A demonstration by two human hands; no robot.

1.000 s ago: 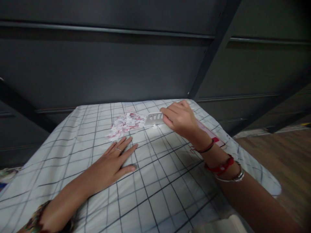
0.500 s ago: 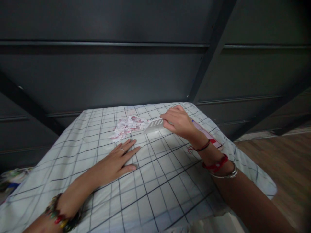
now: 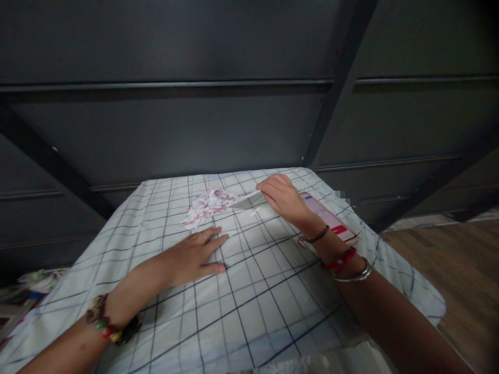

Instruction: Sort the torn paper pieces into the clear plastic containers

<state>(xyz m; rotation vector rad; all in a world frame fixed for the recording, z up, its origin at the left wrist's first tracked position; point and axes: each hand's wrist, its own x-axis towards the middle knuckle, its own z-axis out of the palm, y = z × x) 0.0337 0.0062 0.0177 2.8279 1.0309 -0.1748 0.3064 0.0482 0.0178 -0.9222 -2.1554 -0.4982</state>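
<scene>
My left hand [image 3: 197, 255] lies flat on the checked cloth [image 3: 234, 306], fingers spread, with nothing in it. Just beyond its fingertips is a loose heap of torn paper scraps [image 3: 210, 204], white with reddish marks. My right hand [image 3: 283, 197] pinches a thin, flat, pale card-like piece [image 3: 249, 199] by its right end. The piece is tilted, and its left end meets the right side of the heap. My fingers cover part of it, so its exact kind is unclear. A small white scrap [image 3: 254, 212] lies below it.
A phone [image 3: 331, 221] with a lit pink screen lies under and beside my right wrist. Dark grey panels [image 3: 195, 130] rise behind the cloth-covered surface. Wooden floor [image 3: 436, 249] shows at right, and blurred items [image 3: 41, 280] sit low at left. Something pale [image 3: 343, 358] is at the bottom edge.
The card-like piece has tilted, so its slotted or striped face no longer shows clearly. The view has shifted slightly. My left hand stays flat, its fingers a little closer together.
</scene>
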